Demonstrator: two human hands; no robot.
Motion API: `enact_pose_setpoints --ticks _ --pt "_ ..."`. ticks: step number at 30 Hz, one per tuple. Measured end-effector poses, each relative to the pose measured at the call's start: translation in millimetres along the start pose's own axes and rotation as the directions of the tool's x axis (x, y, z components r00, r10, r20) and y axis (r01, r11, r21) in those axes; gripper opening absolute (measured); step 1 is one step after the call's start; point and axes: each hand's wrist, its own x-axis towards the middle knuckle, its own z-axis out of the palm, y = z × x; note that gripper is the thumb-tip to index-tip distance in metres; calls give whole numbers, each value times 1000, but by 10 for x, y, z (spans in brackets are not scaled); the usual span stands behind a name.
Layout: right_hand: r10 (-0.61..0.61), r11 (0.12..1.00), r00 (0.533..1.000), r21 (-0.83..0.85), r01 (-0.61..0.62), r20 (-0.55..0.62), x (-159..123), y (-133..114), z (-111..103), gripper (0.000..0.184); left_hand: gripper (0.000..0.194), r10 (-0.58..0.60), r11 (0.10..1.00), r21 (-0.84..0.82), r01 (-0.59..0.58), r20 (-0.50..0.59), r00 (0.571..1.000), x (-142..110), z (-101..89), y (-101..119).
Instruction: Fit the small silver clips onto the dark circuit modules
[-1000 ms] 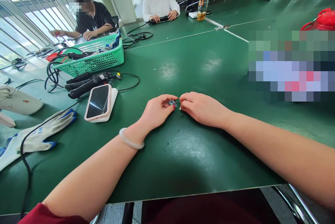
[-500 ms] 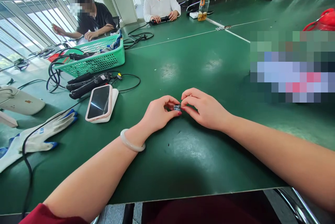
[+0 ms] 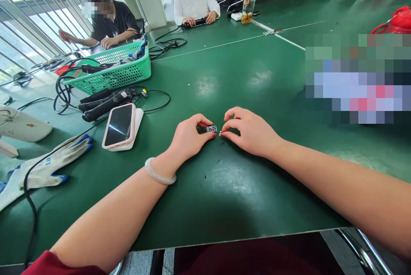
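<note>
Between the thumb and fingers of my left hand [image 3: 192, 138] is a small grey-and-black part [image 3: 211, 129], too small to name surely; it resembles a little circuit board. My right hand [image 3: 250, 131] pinches a tiny whitish piece [image 3: 220, 133] at its thumb and fingertip, just right of the part. A narrow gap lies between the two. Both hands are low over the green table [image 3: 180, 206]. A white bangle [image 3: 159, 173] circles my left wrist. Small dark specks [image 3: 222, 142] lie on the table below my fingertips.
Left of my arm are a phone [image 3: 120, 125] on a white box, a blue-and-white glove [image 3: 54, 161], black corded tools [image 3: 105, 103] and a green basket [image 3: 118, 69]. A bottle [image 3: 249, 4] stands farther back. Two people sit across the table.
My hands were together at the small part; now they are slightly apart. The part has moved left with my left hand, and a tiny whitish piece shows in my right fingertips.
</note>
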Motion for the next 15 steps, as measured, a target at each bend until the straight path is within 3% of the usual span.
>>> enact_pose_setpoints --ticks 9,15 --pt "58 995 997 -86 -54 43 54 -48 81 17 19 -15 999 27 16 -28 999 5 -2 -25" --pt "29 993 998 -113 -23 56 53 -23 83 19 21 -30 999 29 31 -25 999 12 0 -21"
